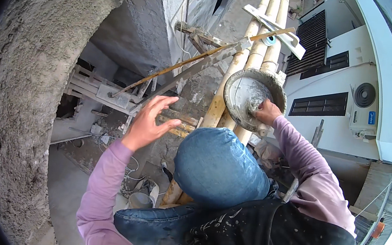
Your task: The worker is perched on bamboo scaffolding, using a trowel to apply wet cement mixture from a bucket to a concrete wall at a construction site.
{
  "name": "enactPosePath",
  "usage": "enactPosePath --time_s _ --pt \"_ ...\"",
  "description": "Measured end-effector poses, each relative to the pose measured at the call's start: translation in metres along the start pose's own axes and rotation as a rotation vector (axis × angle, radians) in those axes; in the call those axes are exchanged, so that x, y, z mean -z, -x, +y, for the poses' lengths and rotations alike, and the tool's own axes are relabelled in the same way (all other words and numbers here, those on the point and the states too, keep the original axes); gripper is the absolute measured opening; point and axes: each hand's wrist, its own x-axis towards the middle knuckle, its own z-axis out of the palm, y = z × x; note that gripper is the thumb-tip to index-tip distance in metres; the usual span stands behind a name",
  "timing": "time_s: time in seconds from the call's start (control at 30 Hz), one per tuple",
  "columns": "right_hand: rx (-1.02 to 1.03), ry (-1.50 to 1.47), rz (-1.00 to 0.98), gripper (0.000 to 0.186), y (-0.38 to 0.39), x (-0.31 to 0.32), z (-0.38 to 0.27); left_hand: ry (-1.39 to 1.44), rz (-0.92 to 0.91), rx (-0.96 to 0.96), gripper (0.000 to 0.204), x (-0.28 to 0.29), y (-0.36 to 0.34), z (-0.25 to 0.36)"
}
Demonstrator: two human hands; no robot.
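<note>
My right hand [268, 112] reaches into a round, cement-caked basin [229, 97] in front of my raised knee. Its fingers are closed at a wet grey lump [254, 104] by the basin's near right side; what they hold is not clear. Greyish-white wet matter [249, 90] coats the basin's bottom. To the left, my left hand [152, 121] hangs in the air, fingers stretched and thumb apart, holding nothing. The basin rests on several bamboo poles [216, 106] laid side by side.
Rough plastered wall [31, 79] curves along the left. A long wooden strip [188, 62] and a grey straightedge [182, 75] slant across toward the poles. Farther along lie a pale long-bladed tool [289, 42] and a tape roll [268, 40]. The ground lies well below, with a bucket [140, 201].
</note>
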Motion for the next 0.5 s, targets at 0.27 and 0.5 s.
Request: enactPosePath --time_s 0.27,0.5 --pt "0.391 0.815 -0.164 0.044 0.043 0.125 0.030 0.228 0.271 -0.040 0.074 -0.189 -0.147 -0.035" --pt "0.552 0.857 0.032 0.028 0.026 0.126 0.050 0.381 0.268 0.263 0.062 -0.211 -0.162 -0.088"
